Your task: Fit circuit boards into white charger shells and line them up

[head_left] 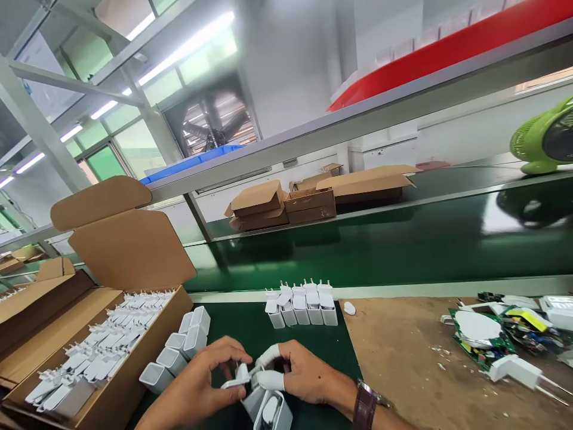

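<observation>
My left hand [208,376] pinches a white plug cover [239,375] between thumb and fingers, at the mouth of a white charger housing [253,401]. My right hand [304,373], with white finger cots on its thumb and a finger, closes on the top of that same housing. Its exact grip is partly hidden. Touching it at the front stands a second white housing [274,412], open at the top with parts inside. Left of my hands, several empty-looking white housings [170,360] stand in rows. Behind them is a row of white plug chargers [301,307], pins up.
A cardboard box [174,316] full of white plug parts stands open at left. On the brown board at right lie circuit boards [481,334] and a white plug [519,371]. Beyond runs a green belt [403,245], with cardboard boxes [308,206] and a green fan [532,140] behind.
</observation>
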A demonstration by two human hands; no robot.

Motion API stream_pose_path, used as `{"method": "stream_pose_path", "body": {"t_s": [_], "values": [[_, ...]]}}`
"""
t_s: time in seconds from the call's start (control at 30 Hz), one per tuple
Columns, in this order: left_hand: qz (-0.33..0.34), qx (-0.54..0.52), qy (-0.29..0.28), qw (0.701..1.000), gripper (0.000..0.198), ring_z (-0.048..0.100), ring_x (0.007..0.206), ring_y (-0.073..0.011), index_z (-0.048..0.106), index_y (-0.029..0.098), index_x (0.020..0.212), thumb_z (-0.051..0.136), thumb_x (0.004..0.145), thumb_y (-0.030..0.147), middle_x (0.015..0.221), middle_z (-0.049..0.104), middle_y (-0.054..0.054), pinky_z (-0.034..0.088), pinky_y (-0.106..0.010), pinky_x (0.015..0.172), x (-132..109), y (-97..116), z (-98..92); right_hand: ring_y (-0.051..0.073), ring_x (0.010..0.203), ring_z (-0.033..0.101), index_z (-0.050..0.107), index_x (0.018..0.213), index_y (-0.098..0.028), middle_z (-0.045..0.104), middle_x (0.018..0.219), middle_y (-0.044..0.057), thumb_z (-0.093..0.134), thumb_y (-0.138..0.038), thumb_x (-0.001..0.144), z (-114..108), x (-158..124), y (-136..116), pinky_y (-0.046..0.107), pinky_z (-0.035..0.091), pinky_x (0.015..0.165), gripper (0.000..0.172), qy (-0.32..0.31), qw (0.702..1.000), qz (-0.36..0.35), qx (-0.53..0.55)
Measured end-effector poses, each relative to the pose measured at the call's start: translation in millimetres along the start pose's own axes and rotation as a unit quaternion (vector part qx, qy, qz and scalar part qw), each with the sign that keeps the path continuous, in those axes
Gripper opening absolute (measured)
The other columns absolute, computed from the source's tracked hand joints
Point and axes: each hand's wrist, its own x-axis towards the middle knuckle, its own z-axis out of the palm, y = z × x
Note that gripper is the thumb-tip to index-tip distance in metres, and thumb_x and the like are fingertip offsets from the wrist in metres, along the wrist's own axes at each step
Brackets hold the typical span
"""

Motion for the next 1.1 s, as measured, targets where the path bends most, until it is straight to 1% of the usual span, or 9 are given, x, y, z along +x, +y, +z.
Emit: {"method": "stream_pose_path", "body": {"t_s": [0.13,0.3,0.4,0.47,0.6,0.73,0.83,0.93,1.1], "values": [[0.02,0.054,0.106,0.993,0.03,0.061,0.094,-0.0204,0.07,0.028,0.123,0.062,0.094,0.024,0.125,0.06,-0.008,0.052,-0.037,0.09,8,-15,9.3,0.015,0.075,0.053,0.071,0.094,-0.017,0.066,0.088,0.001,0.078,-0.039,0.078,7,-4,4,0.027,0.042,0.067,0.028,0.093,0.994,-0.001,-0.064],[-0.009,-0.007,0.016,1.0,0.051,0.06,0.117,-0.0261,0.062,0.034,0.14,0.076,0.091,0.036,0.141,0.052,-0.009,0.049,-0.043,0.104,4,-8,0.5,0.016,0.08,0.055,0.063,0.114,-0.022,0.062,0.095,-0.002,0.086,-0.029,0.066,7,-10,4,0.026,0.042,0.07,0.053,0.069,0.988,-0.013,-0.134],[0.018,-0.082,-0.028,0.996,0.041,0.052,0.136,-0.0297,0.065,0.034,0.139,0.069,0.099,0.041,0.148,0.05,-0.01,0.047,-0.044,0.111,-1,-8,-5.1,0.016,0.081,0.055,0.062,0.099,-0.023,0.06,0.093,-0.003,0.082,-0.024,0.067,8,-11,1,0.027,0.039,0.071,0.037,0.045,0.982,-0.024,-0.18],[0.022,-0.137,-0.02,0.99,0.042,0.054,0.135,-0.0298,0.066,0.032,0.135,0.075,0.095,0.043,0.145,0.052,-0.01,0.048,-0.044,0.111,-3,-13,-4.3,0.015,0.077,0.051,0.055,0.085,-0.023,0.057,0.09,-0.004,0.078,-0.024,0.07,10,-12,-1,0.028,0.035,0.068,0.027,0.049,0.976,-0.02,-0.211],[0.008,-0.211,0.052,0.976,0.051,0.063,0.113,-0.025,0.066,0.027,0.118,0.093,0.077,0.042,0.122,0.061,-0.006,0.054,-0.041,0.1,-1,-26,7.5,0.017,0.075,0.047,0.04,0.081,-0.025,0.053,0.087,-0.002,0.074,-0.028,0.073,15,-14,-7,0.03,0.031,0.067,0.036,0.081,0.961,0.01,-0.264],[0.017,-0.093,0.134,0.986,0.031,0.066,0.1,-0.0231,0.069,0.023,0.1,0.089,0.08,0.035,0.118,0.066,-0.008,0.055,-0.036,0.087,4,-28,24.4,0.023,0.085,0.057,0.039,0.084,-0.026,0.059,0.091,0.001,0.074,-0.036,0.078,21,-14,-10,0.032,0.038,0.076,0.037,0.087,0.95,0.036,-0.297],[0.02,0.051,0.164,0.985,0.016,0.067,0.11,-0.0282,0.073,0.026,0.101,0.08,0.089,0.035,0.125,0.069,-0.009,0.055,-0.041,0.094,7,-25,35.8,0.028,0.097,0.062,0.042,0.088,-0.026,0.064,0.1,0.005,0.071,-0.038,0.082,25,-14,-9,0.035,0.042,0.083,0.031,0.089,0.944,0.049,-0.315],[0.016,0.135,0.189,0.973,0.014,0.067,0.117,-0.0321,0.076,0.028,0.101,0.075,0.094,0.041,0.124,0.072,-0.009,0.055,-0.047,0.101,7,-26,44.6,0.032,0.103,0.064,0.046,0.091,-0.025,0.067,0.106,0.009,0.069,-0.036,0.083,29,-14,-7,0.038,0.043,0.087,0.027,0.085,0.939,0.058,-0.328],[0.039,0.214,0.231,0.948,0.02,0.07,0.102,-0.0325,0.076,0.027,0.096,0.071,0.096,0.046,0.11,0.072,-0.013,0.061,-0.046,0.088,7,-39,56.3,0.035,0.105,0.065,0.048,0.094,-0.024,0.069,0.108,0.012,0.064,-0.026,0.081,30,-13,-3,0.042,0.044,0.092,0.02,0.071,0.936,0.059,-0.34]]}}
